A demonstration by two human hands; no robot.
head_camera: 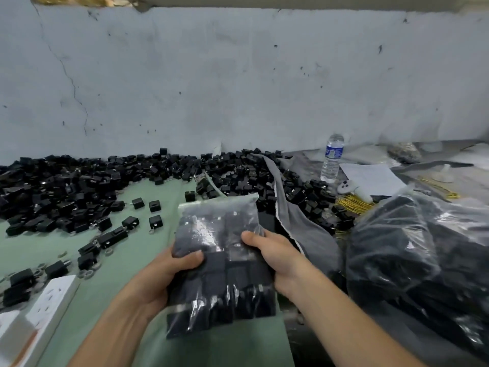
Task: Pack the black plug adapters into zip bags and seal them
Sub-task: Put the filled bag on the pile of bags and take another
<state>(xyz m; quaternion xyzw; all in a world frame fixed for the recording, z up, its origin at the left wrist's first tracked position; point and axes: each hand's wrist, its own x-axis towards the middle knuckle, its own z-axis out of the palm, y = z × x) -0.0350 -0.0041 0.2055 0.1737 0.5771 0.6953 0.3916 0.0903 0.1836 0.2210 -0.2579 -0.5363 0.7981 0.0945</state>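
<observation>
Packed full, the zip bag (219, 234) likely feels heavy and lumpy under soft, slippery film, so its 2 long sides seem the soundest hold. Its clear plastic shows black plug adapters (238, 284) in rows. It is held above the green surface (169, 200), with each grip curled round an edge: left hand (169, 271), right hand (275, 258).

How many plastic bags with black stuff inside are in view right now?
2. One zip bag held between the left hand and right hand at centre; one large clear bag lying at the right edge. Others may be hidden inside or behind it.
</observation>
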